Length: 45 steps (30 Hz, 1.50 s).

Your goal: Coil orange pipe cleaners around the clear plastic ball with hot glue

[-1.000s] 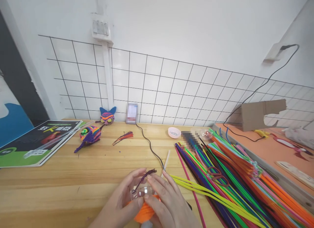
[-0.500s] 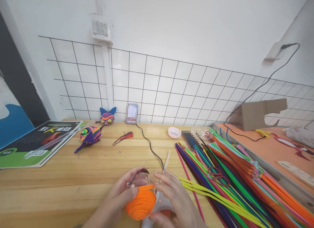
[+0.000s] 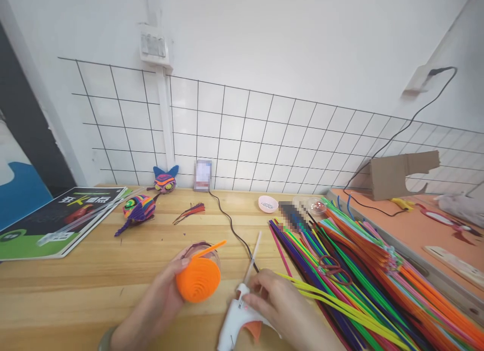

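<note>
My left hand [image 3: 168, 285] is closed around a clear ball whose near side is wound with an orange pipe cleaner [image 3: 198, 280]. A free end of that pipe cleaner sticks out to the upper right, and a dark strand shows on the ball's far side. To the right of it, my right hand [image 3: 274, 300] has its fingers bent around the back part of a white glue gun [image 3: 237, 310] with an orange trigger. A glue stick [image 3: 254, 255] juts from the gun's far end. Part of the gun is hidden by my right hand.
Bundles of coloured pipe cleaners [image 3: 363, 280] spread over the right side. A pink bowl [image 3: 268, 204] stands at the back. Two yarn-like striped figures, one a fish shape [image 3: 139, 209], sit beside a book [image 3: 64, 215] at left. A black cord [image 3: 230, 222] crosses the table.
My right hand has left the orange-wound ball and moved down onto the glue gun. My left hand has carried the ball left and slightly up, and the orange end now sticks out free.
</note>
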Available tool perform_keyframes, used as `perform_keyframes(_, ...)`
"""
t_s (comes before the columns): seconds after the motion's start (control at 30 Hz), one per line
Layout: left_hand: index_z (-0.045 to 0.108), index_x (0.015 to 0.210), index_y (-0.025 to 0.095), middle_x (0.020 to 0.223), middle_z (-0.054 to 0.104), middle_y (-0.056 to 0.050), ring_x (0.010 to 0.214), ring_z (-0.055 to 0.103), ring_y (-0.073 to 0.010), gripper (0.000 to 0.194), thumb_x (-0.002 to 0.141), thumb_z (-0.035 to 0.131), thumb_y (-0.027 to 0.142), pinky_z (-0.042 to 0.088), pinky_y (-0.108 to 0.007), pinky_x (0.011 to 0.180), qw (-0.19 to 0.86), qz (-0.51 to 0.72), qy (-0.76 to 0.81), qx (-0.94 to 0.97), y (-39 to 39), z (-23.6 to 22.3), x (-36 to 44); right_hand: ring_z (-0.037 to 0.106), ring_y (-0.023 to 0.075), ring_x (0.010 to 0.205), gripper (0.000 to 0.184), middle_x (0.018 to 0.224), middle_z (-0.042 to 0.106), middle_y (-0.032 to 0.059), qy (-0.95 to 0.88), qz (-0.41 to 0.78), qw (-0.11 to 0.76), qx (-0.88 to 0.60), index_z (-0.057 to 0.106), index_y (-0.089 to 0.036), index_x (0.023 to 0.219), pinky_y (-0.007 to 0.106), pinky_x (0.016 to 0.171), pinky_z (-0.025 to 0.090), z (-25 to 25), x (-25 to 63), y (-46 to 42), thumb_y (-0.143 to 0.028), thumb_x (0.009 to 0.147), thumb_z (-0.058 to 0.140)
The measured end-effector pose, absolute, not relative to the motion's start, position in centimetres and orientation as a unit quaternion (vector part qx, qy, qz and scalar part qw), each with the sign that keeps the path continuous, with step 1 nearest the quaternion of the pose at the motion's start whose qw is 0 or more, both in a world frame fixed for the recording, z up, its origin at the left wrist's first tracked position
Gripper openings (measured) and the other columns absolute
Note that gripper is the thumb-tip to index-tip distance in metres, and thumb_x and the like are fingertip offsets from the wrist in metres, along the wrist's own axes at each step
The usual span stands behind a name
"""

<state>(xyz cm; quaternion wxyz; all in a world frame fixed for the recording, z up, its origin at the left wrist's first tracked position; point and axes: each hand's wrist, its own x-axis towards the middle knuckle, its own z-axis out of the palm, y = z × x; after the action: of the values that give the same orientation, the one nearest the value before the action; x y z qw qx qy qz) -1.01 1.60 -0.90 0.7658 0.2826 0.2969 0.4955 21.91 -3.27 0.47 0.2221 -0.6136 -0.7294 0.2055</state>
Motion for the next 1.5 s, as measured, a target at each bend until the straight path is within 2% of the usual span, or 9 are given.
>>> perform_keyframes(0.17,0.069,0.102,0.007,0.104,0.073,-0.017,0.099,0.063,-0.0283,0.033,0.079,0.053,0.025,0.044,-0.038,0.090,0.790,0.498,0.254,0.251,2.1,-0.8,-1.6,0.065,0.0176,0.064,0.017,0.071,0.071,-0.0011,-0.711,0.225,0.152,-0.648,0.067,-0.021,0.078,0.021,0.052,0.036,0.3,21.8,-3.6,-0.020,0.065,0.078)
perform_keyframes(0.43,0.062,0.105,0.012,0.100,0.072,-0.014,0.097,0.065,-0.0319,0.031,0.076,0.057,0.021,0.041,-0.047,0.092,0.815,0.497,0.226,0.194,2.5,-1.5,-2.0,0.058,0.0153,0.056,0.011,0.059,0.063,-0.0029,-0.727,0.241,0.110,-0.633,0.066,-0.020,0.061,0.021,0.047,0.027,0.2,21.7,-3.9,-0.025,0.068,0.072)
perform_keyframes(0.6,0.063,0.100,0.013,0.099,0.071,-0.014,0.097,0.064,-0.0324,0.027,0.074,0.060,0.020,0.043,-0.045,0.087,0.828,0.475,0.199,0.222,2.6,-1.6,-2.6,0.062,0.0189,0.071,0.009,0.077,0.068,0.0020,-0.732,0.265,0.169,-0.605,0.066,-0.019,0.075,0.023,0.061,0.041,1.0,21.8,-4.1,-0.025,0.080,0.061)
perform_keyframes(0.73,0.065,0.089,0.013,0.089,0.067,-0.011,0.092,0.063,-0.0285,0.019,0.072,0.060,0.018,0.045,-0.040,0.082,0.837,0.474,0.182,0.203,2.9,-1.1,-2.7,0.059,0.0172,0.074,0.023,0.082,0.064,0.0023,-0.721,0.354,0.314,-0.506,0.066,-0.018,0.082,0.024,0.066,0.046,1.6,22.1,-3.5,-0.039,0.086,0.057)
perform_keyframes(0.83,0.065,0.084,0.014,0.079,0.061,-0.006,0.087,0.061,-0.0262,0.015,0.071,0.060,0.018,0.046,-0.039,0.079,0.847,0.471,0.151,0.196,3.0,-0.7,-2.5,0.055,0.0156,0.066,0.042,0.074,0.060,0.0017,-0.689,0.400,0.401,-0.452,0.066,-0.016,0.080,0.024,0.058,0.045,1.4,22.2,-3.3,-0.057,0.081,0.060)
perform_keyframes(0.93,0.065,0.082,0.014,0.078,0.058,-0.005,0.085,0.060,-0.0255,0.013,0.070,0.060,0.019,0.045,-0.039,0.079,0.849,0.469,0.133,0.203,3.2,-0.5,-2.5,0.055,0.0155,0.061,0.047,0.070,0.061,0.0014,-0.616,0.434,0.454,-0.475,0.064,-0.017,0.083,0.024,0.055,0.044,0.8,22.1,-3.6,-0.062,0.070,0.068)
perform_keyframes(1.13,0.066,0.083,0.014,0.080,0.060,-0.006,0.089,0.061,-0.0285,0.016,0.070,0.062,0.021,0.045,-0.042,0.082,0.841,0.471,0.177,0.200,3.3,-0.9,-3.0,0.053,0.0146,0.058,0.043,0.066,0.059,-0.0002,-0.583,0.413,0.452,-0.534,0.062,-0.017,0.085,0.024,0.054,0.045,0.2,21.8,-4.6,-0.056,0.071,0.070)
perform_keyframes(1.3,0.067,0.095,0.013,0.088,0.065,-0.010,0.099,0.060,-0.0323,0.027,0.071,0.063,0.025,0.043,-0.047,0.086,0.835,0.466,0.201,0.214,3.2,-1.1,-3.2,0.063,0.0198,0.073,0.033,0.081,0.069,0.0054,-0.635,0.410,0.436,-0.489,0.067,-0.017,0.091,0.028,0.066,0.052,-0.3,22.1,-4.8,-0.049,0.081,0.064)
perform_keyframes(1.5,0.067,0.098,0.013,0.086,0.067,-0.010,0.090,0.064,-0.0300,0.030,0.071,0.063,0.024,0.046,-0.045,0.082,0.849,0.443,0.176,0.228,3.3,-1.6,-3.1,0.069,0.0229,0.088,0.028,0.097,0.073,0.0075,-0.660,0.425,0.419,-0.457,0.063,-0.021,0.108,0.029,0.077,0.055,-0.9,22.3,-5.0,-0.035,0.084,0.064)
